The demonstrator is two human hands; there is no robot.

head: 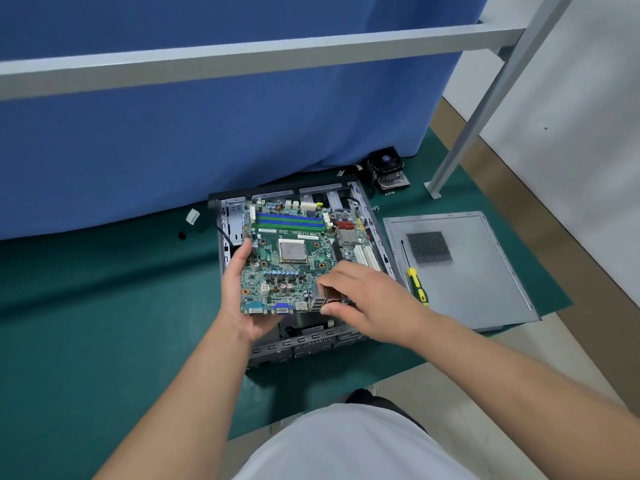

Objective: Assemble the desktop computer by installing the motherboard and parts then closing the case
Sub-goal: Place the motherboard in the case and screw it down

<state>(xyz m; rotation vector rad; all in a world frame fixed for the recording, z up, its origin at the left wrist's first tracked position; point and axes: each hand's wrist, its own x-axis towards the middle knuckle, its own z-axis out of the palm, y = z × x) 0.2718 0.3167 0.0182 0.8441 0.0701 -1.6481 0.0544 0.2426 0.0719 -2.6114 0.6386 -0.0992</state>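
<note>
**Head view: motherboard held over the open case**

Head view, looking down on a green mat [104,306] covering the surface. Both hands on the motherboard [291,265], held just above the open case [301,344] and roughly level, port edge toward the person. Left hand [239,296] cupped under and around the near-left corner, thumb up along the left edge, fingers beneath by the blue and teal connectors. Right hand [367,299] curled over the near-right port block, thumb and fingertips pinching the metal-shrouded sockets. On the board: bare CPU [293,251] in its socket at centre, blue and green memory slots [290,220] along the far edge, small silver heatsink [348,235] to the right, white expansion slots beside it. Case lying flat, black front end farthest away, perforated rear wall nearest. Whether the board touches the case floor: cannot tell.

Right of the case, grey side panel [478,271] flat on the mat, vent grille near its far-left part. Yellow-and-black-handled screwdriver [414,278] resting on the panel's left edge, shaft pointing away. Beyond the far-right corner of the case, CPU cooler [388,169] with fan, a few small screws [389,192] just beside it. Left of the case, loose cable with white plug [191,216]. Behind, blue curtain [173,133] and grey metal frame [242,58].
</note>
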